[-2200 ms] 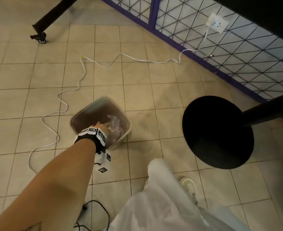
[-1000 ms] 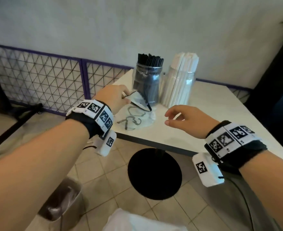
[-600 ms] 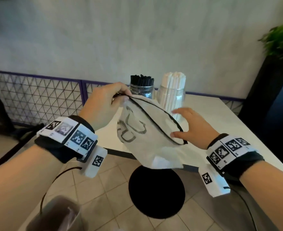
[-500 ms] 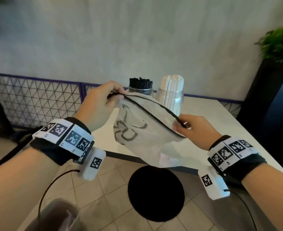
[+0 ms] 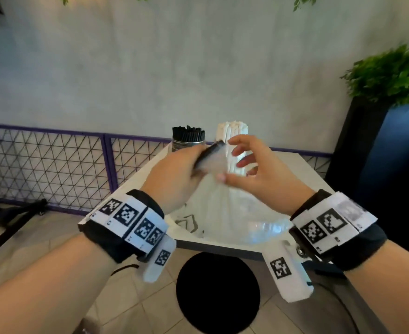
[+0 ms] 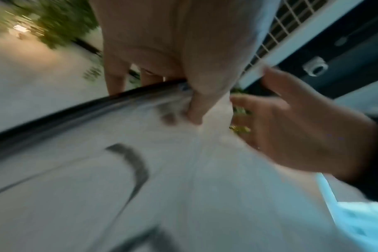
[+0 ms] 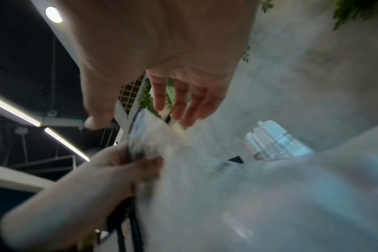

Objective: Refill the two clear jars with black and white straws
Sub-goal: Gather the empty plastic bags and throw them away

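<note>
Table: white table [image 5: 283, 169] by the wall, both jars at its far edge, well beyond the hands.
Bag: a translucent white plastic bag [image 5: 225, 213] with a black zip strip and a grey printed mark hangs above the table's near edge. Half a second ago its mouth was stretched wide between the two hands; now the strip is gathered into one bunch at the top, so the bag looks empty and is probably being folded away.
Bag axis: long axis roughly vertical, bunched mouth up, loose body spreading down toward the tabletop (blur in both wrist views hides finer creases).
Left hand: left hand [image 5: 174, 174] is clamped round the black strip, thumb and fingers curled on it.
Right hand: right hand [image 5: 251, 169] has let go of the strip; its fingers are spread and apart, thumb tip just touching the plastic below the bunch.
Black jar: clear jar of black straws [image 5: 188, 139], upright, straws pointing straight up, packed to the rim.
White jar: clear jar of white straws [image 5: 233, 141], just beside it, upright, straws standing tall, partly behind the right hand.
Meaning: both jars look full, so refilling seems done; only tidying remains.
</note>
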